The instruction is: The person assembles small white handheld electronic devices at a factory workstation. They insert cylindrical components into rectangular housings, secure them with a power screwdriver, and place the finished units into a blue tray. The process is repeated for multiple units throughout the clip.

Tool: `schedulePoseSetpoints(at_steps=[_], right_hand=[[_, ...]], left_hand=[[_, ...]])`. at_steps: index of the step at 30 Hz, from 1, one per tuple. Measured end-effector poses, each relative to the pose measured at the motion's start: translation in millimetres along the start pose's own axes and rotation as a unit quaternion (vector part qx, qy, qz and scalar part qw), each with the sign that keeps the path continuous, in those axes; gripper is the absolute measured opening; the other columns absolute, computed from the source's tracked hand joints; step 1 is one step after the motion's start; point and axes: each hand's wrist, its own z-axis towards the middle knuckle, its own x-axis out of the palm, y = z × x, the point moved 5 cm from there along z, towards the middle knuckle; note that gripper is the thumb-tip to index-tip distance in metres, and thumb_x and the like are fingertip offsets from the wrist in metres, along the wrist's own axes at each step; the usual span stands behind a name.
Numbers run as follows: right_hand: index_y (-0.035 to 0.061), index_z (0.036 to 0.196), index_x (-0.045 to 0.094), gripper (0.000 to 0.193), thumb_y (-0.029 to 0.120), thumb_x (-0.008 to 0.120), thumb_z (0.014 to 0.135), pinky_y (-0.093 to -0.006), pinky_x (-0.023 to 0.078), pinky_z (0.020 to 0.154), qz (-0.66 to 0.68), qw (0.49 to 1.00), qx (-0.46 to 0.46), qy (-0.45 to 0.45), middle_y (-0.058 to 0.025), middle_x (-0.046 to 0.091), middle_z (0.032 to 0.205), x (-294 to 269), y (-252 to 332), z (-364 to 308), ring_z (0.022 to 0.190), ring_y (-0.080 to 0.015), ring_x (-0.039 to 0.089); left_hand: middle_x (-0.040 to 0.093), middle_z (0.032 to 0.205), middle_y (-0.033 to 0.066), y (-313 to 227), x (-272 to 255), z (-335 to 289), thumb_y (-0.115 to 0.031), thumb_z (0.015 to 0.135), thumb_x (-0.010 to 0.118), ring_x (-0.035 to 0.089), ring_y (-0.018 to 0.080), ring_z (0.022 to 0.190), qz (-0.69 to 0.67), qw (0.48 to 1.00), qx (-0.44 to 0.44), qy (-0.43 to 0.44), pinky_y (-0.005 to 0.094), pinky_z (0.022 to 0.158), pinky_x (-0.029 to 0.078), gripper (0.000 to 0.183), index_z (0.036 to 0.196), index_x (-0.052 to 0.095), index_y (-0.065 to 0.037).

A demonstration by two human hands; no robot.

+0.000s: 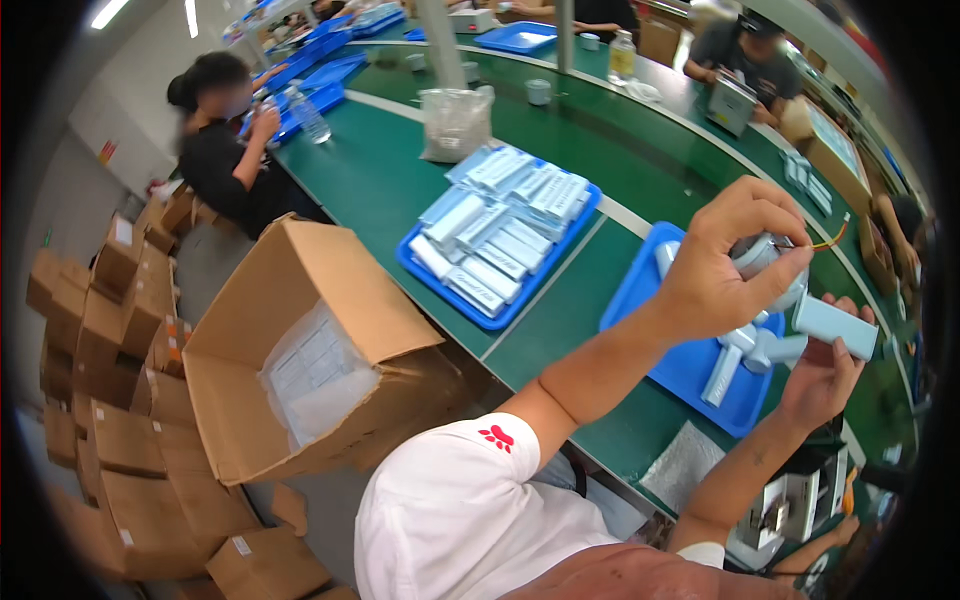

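Note:
Above the right-hand blue tray, my left hand [735, 250] is closed, thumb and fingers pinching thin coloured wires [832, 238]. Those wires stick out past the fingertips to the right. Behind these fingers is a round grey-blue head [757, 256], partly hidden. My right hand [825, 375] grips a light-blue oblong housing [836, 325] from below, just under the head. Whether head and housing are joined I cannot tell. Below both hands, the blue tray [640, 285] carries several similar light-blue parts [735, 350].
Another blue tray [487, 322] holds several wrapped light-blue pieces. An open carton [230, 400] with plastic-wrapped contents stands left of the green bench [370, 185]. A plastic bag [455, 125] sits farther back. Bubble wrap [685, 465] lies at the near edge. Co-workers sit around; stacked cartons [130, 440] fill the left.

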Motion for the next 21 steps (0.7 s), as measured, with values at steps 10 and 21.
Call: schedulePoseSetpoints(at_steps=[10, 21], right_hand=[[-0.0019, 0.151, 0.03, 0.061, 0.004, 0.054, 0.095, -0.0537, 0.052, 0.106, 0.053, 0.987, -0.062, -0.137, -0.0306, 0.051, 0.139, 17, 43, 10, 0.127, -0.0541, 0.056], [-0.0031, 0.152, 0.027, 0.063, 0.006, 0.051, 0.095, -0.0545, 0.058, 0.1, 0.12, 0.99, 0.028, -0.064, -0.0296, 0.051, 0.138, 25, 29, 16, 0.129, -0.0517, 0.055]], left_hand=[[0.068, 0.104, 0.0101, 30, 35, -15, 0.002, 0.085, 0.075, 0.067, 0.0172, 0.093, 0.09, 0.988, -0.057, 0.115, 0.0285, 0.08, 0.053, 0.012, 0.096, 0.073, -0.002], [0.069, 0.101, 0.0081, 41, 55, -27, -0.001, 0.083, 0.076, 0.067, 0.0183, 0.092, 0.039, 0.973, -0.131, 0.185, 0.0299, 0.08, 0.052, 0.01, 0.093, 0.075, -0.003]])
